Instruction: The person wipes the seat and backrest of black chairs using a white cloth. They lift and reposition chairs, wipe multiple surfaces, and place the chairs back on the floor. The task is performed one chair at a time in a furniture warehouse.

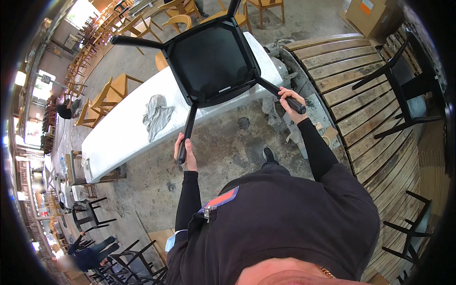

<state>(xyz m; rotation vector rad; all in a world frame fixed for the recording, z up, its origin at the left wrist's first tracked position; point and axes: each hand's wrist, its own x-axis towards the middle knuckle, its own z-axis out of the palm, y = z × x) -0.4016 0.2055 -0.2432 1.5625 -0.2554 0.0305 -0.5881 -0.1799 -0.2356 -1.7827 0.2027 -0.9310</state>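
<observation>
The black chair [209, 61] I have by two legs is bottom-up, over the white-covered table [111, 149]; I can't tell whether it rests there or hangs from my grip. My left hand [190, 156] is wrapped round the left near leg [189, 124] close to its end, and my right hand [291, 113] round the right near leg [269, 87], the two well apart. I judge that uneven lifting could twist the seat and drop a corner, since I grip only these ends; smooth, dark legs might slip too. A low swing could scuff the finish on the table edge or drag the crumpled grey cloth [157, 116]. The seat's underside faces me; it is nearly square, so I see no clear long axis. The near legs run back toward me, splaying apart, while the far left leg [137, 42] points off left and the other far leg [232, 8] points away, cut by the frame. Beyond the table's far side, wooden chairs [118, 90] stand near; to my right is a slatted platform [361, 97].
</observation>
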